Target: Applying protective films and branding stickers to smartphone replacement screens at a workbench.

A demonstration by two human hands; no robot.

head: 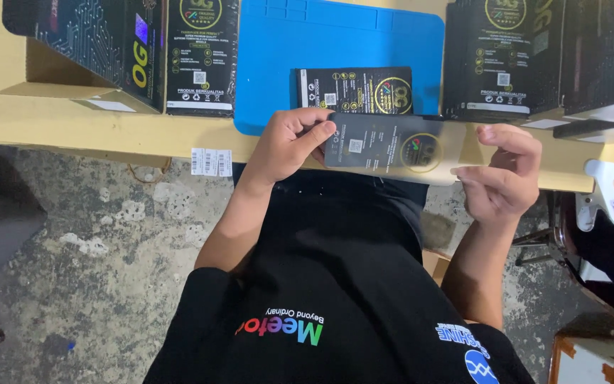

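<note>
My left hand (289, 142) pinches the left end of a flat black packet (385, 146) with a round gold emblem. The packet sits partly inside a clear plastic sleeve (456, 153) that sticks out past its right end. My right hand (502, 174) grips that right end of the sleeve between thumb and fingers. I hold the packet level just above the near edge of the yellow table (72, 121). A second, similar black packet (353, 90) lies flat on a blue mat (271, 64) right behind the held one.
Open cardboard boxes (87, 50) and a stack of black packets (200, 57) stand at the left of the mat. More black boxes (506, 57) stand at the right. White sticker labels (211, 162) hang off the table edge. A white clamp (602, 192) sits at the right. Below is a concrete floor (108, 249).
</note>
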